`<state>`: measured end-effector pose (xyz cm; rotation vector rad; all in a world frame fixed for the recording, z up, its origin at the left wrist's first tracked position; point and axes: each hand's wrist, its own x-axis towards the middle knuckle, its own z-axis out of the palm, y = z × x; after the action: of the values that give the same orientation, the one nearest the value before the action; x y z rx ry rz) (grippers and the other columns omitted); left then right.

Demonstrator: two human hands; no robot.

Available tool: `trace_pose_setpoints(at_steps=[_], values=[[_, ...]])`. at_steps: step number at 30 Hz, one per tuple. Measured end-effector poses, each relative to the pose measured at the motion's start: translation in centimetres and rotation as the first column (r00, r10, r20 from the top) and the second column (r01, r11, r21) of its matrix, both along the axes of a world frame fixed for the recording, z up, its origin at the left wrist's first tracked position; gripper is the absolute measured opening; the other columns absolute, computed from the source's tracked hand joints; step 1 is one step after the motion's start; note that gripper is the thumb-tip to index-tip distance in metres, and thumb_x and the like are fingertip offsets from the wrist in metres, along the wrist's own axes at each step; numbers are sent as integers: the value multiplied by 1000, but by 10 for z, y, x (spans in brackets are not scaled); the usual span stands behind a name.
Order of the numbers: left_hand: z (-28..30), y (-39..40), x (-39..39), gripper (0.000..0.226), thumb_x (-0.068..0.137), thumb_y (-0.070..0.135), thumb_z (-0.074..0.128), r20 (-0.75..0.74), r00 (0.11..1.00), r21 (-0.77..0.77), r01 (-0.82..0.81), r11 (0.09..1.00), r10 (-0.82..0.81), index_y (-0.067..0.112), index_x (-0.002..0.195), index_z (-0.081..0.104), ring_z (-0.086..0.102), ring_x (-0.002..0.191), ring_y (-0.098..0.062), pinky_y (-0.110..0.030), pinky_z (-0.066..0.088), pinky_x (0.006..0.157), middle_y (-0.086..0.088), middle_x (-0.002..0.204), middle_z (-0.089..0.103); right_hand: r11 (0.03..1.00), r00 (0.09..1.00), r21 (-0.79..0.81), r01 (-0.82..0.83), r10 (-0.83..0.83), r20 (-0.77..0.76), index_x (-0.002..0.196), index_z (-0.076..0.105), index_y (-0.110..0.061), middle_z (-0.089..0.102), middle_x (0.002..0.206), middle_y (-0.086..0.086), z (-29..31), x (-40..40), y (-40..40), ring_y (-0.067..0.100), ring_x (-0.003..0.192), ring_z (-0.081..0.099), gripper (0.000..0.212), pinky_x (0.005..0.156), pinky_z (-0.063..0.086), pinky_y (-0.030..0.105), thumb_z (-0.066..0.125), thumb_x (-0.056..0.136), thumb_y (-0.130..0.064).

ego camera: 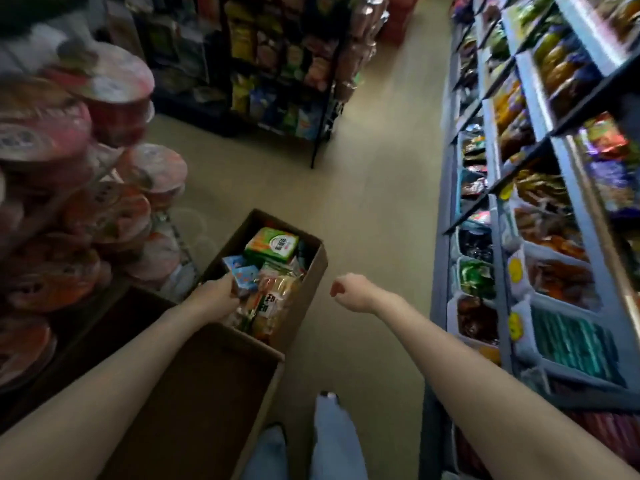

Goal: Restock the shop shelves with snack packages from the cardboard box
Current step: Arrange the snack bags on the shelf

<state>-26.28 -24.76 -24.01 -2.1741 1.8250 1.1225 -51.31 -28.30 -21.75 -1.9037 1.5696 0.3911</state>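
left hand point(216, 299) grabbing small blue packet point(242, 277) in cardboard box point(311, 271), right hand point(349, 292) curled, holding nothing. one-handed pull could spill neighbouring packs.

The left hand point(216, 299) reaches into the cardboard box point(313, 271), its fingertips hidden behind a small blue packet point(244, 273), so the grip is unclear. The noodle bowls point(114, 84) at the left edge are smeared by blur, labels unreadable. The shelves point(540, 109) run off the right edge
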Motion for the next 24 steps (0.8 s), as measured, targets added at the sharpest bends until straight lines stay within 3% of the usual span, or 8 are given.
trace_pose_setpoints(at_steps=[2, 5, 8, 11, 15, 19, 21, 24], values=[[-18, -7, 17, 30, 91, 20, 54, -67, 997, 79, -32, 996, 37, 5, 117, 52, 56, 109, -28, -28, 42, 82, -15, 119, 59, 994, 994, 71, -82, 86, -59, 117, 58, -3, 57, 125, 16, -29, 20, -15, 29, 117, 52, 30, 91, 41, 30, 45, 91, -9], [-36, -25, 32, 20, 89, 13, 58, -198, 963, 80, -171, 982, 184, 5, 107, 59, 59, 103, -29, -32, 46, 84, -16, 110, 62, 985, 984, 103, -136, 146, -99, 115, 59, -4, 56, 124, 18, -66, 42, -39, 32, 115, 52, 30, 91, 43, 33, 46, 90, -13], [-55, -45, 34, 9, 87, 8, 57, -249, 916, 84, -303, 949, 314, 11, 96, 58, 62, 99, -31, -43, 50, 90, -18, 108, 64, 987, 988, 72, -141, 145, -52, 115, 57, -6, 55, 121, 21, -103, 56, -64, 38, 109, 53, 31, 90, 46, 39, 44, 89, -17], [-79, -62, 26, 14, 88, 13, 55, -208, 937, 174, -248, 953, 282, 12, 102, 55, 62, 98, -26, -36, 50, 85, -11, 105, 62, 995, 997, 82, -64, 61, 42, 119, 51, -7, 52, 121, 19, -142, 66, -90, 37, 110, 52, 32, 93, 47, 45, 50, 88, -17], [-116, -89, 15, 19, 90, 19, 53, -185, 947, 266, -209, 941, 263, 14, 108, 53, 61, 99, -23, -35, 52, 85, -7, 108, 60, 989, 998, 139, 55, -58, 19, 136, 35, -6, 41, 139, 17, -200, 71, -125, 38, 125, 40, 60, 102, 39, 46, 61, 87, -29], [-142, -108, 12, 32, 89, 17, 52, -178, 917, 323, -288, 902, 357, 17, 120, 43, 61, 98, -27, -45, 52, 89, -10, 110, 60, 957, 983, 226, 184, -178, -48, 148, 10, -10, 30, 147, 19, -237, 76, -141, 39, 134, 27, 90, 109, 30, 49, 65, 83, -41], [-150, -113, 9, 38, 90, 21, 54, -165, 902, 304, -339, 890, 400, 16, 124, 39, 63, 96, -29, -47, 51, 89, -12, 109, 61, 946, 976, 243, 217, -218, -24, 147, 14, -9, 33, 145, 18, -244, 79, -140, 37, 134, 29, 93, 109, 31, 47, 71, 79, -38], [-148, -114, -1, 44, 91, 24, 55, -137, 885, 287, -394, 873, 444, 14, 129, 35, 61, 100, -27, -37, 50, 86, -11, 112, 60, 917, 938, 292, 271, -320, 136, 134, 37, -7, 46, 138, 13, -235, 80, -134, 30, 127, 44, 79, 101, 40, 39, 80, 71, -28]])
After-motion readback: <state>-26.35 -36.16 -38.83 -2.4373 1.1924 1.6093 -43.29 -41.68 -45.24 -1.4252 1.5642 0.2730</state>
